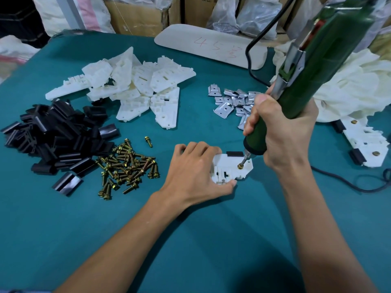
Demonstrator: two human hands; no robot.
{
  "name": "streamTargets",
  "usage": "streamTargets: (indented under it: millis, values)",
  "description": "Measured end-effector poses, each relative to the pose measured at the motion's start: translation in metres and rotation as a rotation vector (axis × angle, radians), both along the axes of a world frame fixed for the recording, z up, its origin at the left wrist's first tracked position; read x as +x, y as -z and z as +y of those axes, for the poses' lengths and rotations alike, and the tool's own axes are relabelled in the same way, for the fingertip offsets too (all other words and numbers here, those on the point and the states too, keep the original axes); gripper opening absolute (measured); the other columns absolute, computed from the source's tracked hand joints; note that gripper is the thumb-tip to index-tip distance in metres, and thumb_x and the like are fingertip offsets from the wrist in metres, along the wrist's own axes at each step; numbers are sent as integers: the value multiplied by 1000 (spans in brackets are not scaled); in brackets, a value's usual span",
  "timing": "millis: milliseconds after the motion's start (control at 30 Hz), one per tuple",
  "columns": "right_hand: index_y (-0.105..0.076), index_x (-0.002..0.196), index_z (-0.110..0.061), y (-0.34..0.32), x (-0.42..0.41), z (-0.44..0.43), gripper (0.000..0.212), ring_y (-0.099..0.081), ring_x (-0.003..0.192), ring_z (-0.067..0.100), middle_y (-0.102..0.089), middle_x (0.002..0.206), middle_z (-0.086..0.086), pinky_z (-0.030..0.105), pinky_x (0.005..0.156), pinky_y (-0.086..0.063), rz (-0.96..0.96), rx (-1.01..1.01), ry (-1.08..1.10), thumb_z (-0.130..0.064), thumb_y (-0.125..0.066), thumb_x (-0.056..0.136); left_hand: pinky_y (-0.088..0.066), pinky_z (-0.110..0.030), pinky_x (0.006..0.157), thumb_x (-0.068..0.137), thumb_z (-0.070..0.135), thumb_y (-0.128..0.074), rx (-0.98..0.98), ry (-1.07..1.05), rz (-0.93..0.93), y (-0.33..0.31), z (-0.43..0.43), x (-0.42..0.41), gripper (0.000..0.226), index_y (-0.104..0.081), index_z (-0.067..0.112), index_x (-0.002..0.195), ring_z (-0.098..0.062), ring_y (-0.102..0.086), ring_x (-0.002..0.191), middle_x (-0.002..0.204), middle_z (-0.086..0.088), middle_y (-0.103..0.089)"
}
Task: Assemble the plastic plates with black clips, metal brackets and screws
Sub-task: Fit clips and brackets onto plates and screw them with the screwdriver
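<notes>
L of plate [224, 164], driver [306, 81]: screws [129, 166], clips [57, 134].

Green screwdriver [304, 85], white plate [230, 168], teal table [190, 218]

Near side of the table [190, 250] is bare cloth, loads of room. Left is crowded: black clips [55, 140] piled right against the screws [127, 168], plastic plates [131, 87] heaped behind. There's an open lane between those and the metal brackets [230, 100]. Middle's blocked: left hand [194, 166] gripping a plate [230, 168], right hand [281, 127] gripping the screwdriver [306, 81]. A cable [349, 184] loops across the right.
</notes>
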State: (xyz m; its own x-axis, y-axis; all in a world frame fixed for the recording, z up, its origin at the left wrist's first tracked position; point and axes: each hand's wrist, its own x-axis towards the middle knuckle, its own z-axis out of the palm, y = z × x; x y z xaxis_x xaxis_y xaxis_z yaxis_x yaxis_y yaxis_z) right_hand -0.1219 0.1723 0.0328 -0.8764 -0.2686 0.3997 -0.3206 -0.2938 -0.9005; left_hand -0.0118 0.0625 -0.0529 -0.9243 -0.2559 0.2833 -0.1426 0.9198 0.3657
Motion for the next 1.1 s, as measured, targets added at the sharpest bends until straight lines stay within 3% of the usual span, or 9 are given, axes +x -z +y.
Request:
streamTargets:
  millis: [433,567,667,733,933,1033,1100]
  values:
    - [-56,75,-22,-3,2,1,17,-48,41,26,-54,55,0,36,49,-46,-4,20,-31,-20,-71,82,-33,-33,92,66,80,-49,7,0,6,1,0,0,75,-67,28,117,-15,-54,96,99,11,-59]
    - [-57,71,-25,-8,2,5,17,-45,38,24,-50,50,2,36,51,-43,-57,3,-191,-24,-72,77,-34,-31,92,63,80,-52,20,53,11,1,-5,0,74,-67,30,116,-12,-55,98,99,13,-59]
    - [-52,81,-20,-16,-4,11,50,-44,37,18,-47,50,0,28,48,-42,-254,-76,-489,-47,-90,62,-35,-33,93,64,80,-53,21,87,-2,-2,-9,-1,75,-66,30,117,-11,-54,97,101,14,-60]
    - [-51,92,-20,-24,-9,17,69,-47,40,12,-49,53,-3,23,48,-43,-313,-133,-615,-65,-86,54,-34,-32,95,64,80,-53,27,108,-8,-2,-9,-1,76,-65,29,119,-11,-53,99,104,14,-61]
    - [-62,83,-23,-34,-14,44,63,-52,50,17,-56,64,1,29,52,-49,-397,-13,-322,-75,-83,53,-36,-36,97,65,82,-52,25,114,-2,-1,-9,4,78,-65,29,121,-12,-54,103,105,13,-61]
    - [-52,104,-16,-23,-11,69,52,-59,59,18,-63,73,1,32,50,-53,-461,153,-131,-51,-78,76,-36,-37,98,67,82,-52,17,119,-11,-1,-9,4,79,-64,29,123,-12,-53,103,106,12,-61]
    - [-58,103,-21,-12,-6,85,32,-62,61,14,-62,81,0,32,49,-55,-473,336,-11,-42,-74,84,-35,-35,98,67,82,-52,38,113,-4,-1,-8,6,79,-64,29,123,-11,-52,104,107,13,-60]
